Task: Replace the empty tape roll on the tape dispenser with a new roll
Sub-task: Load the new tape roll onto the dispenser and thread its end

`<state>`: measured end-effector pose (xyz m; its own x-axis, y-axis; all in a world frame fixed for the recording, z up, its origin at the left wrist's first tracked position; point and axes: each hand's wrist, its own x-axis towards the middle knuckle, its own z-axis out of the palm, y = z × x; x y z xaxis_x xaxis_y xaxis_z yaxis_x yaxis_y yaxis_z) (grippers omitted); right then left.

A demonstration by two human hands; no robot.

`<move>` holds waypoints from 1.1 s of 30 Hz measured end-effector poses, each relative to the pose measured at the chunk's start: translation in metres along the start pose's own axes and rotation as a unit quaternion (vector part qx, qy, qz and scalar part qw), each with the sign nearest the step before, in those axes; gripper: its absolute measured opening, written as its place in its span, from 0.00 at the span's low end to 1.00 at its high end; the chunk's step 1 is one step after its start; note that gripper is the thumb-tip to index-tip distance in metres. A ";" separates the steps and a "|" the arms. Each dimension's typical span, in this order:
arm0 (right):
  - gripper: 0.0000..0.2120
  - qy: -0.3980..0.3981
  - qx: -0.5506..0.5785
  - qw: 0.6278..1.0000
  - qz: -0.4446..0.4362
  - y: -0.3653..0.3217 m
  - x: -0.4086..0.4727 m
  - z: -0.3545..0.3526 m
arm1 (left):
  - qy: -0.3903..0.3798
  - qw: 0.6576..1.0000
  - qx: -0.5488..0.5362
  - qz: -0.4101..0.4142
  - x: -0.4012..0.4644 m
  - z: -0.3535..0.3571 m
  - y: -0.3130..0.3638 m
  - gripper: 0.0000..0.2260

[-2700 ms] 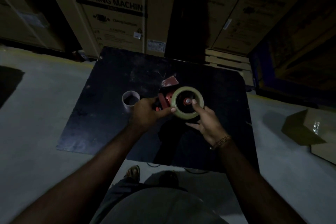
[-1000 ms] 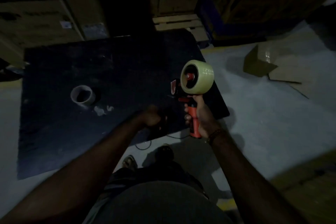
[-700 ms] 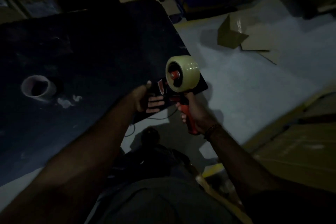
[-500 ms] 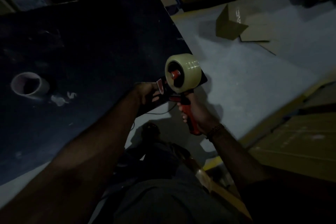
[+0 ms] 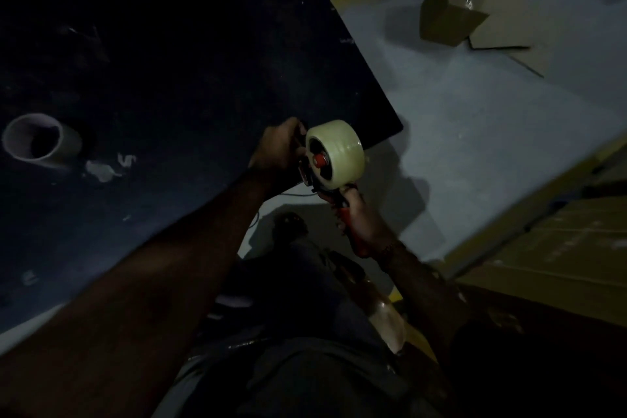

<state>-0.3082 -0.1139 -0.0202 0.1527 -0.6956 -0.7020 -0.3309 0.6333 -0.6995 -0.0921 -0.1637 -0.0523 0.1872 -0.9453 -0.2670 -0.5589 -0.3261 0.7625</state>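
Observation:
A full roll of clear tape [image 5: 339, 153] sits on the red hub of the red tape dispenser [image 5: 319, 176], held upright in the air off the black board's right corner. My right hand [image 5: 358, 217] grips the dispenser's red handle from below. My left hand [image 5: 280, 153] is at the dispenser's front end, left of the roll, with its fingers curled round that part; the fingertips are hidden behind it. The empty tape core [image 5: 37, 141] stands on the black board [image 5: 190, 54] at the far left, away from both hands.
Small white scraps [image 5: 105, 168] lie on the board near the core. An open cardboard box [image 5: 475, 7] lies on the grey floor at upper right. Flat cardboard [image 5: 549, 248] lies at lower right. My foot [image 5: 288, 220] is below the dispenser.
The dispenser with the new roll has left the board and is held in the air by its handle. My left hand has come up to its front end. The view has swung right.

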 end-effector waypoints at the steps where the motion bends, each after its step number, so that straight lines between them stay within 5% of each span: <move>1: 0.26 0.014 -0.009 1.000 0.003 0.006 0.005 0.001 | 0.011 1.000 0.014 0.021 0.000 0.002 -0.008 0.14; 5: 0.20 0.051 -0.059 0.997 -0.004 0.018 0.005 0.003 | 0.085 0.977 0.193 -0.025 0.005 0.000 -0.029 0.38; 8: 0.22 0.066 -0.064 0.996 -0.005 0.028 0.005 0.003 | 0.053 0.974 0.213 -0.049 0.010 -0.001 -0.027 0.47; 11: 0.29 0.092 -0.074 0.993 -0.012 0.037 0.006 -0.002 | 0.020 0.983 0.180 -0.038 0.013 0.001 -0.024 0.49; 18: 0.26 0.072 -0.131 0.984 -0.099 0.040 0.000 -0.008 | 0.017 0.983 0.175 -0.050 0.018 0.002 -0.024 0.49; 28: 0.43 0.073 -0.195 0.972 -0.107 0.094 -0.007 -0.038 | -0.035 0.979 0.189 -0.061 0.021 0.000 -0.021 0.56; 33: 0.28 0.069 -0.219 0.966 -0.123 0.081 -0.014 -0.030 | -0.082 0.968 0.228 -0.070 0.025 -0.001 -0.021 0.57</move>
<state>-0.3651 -0.0630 -0.0625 0.1604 -0.8642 -0.4768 -0.6672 0.2610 -0.6976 -0.0750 -0.1811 -0.0743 0.1765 -0.8666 -0.4668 -0.8423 -0.3783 0.3839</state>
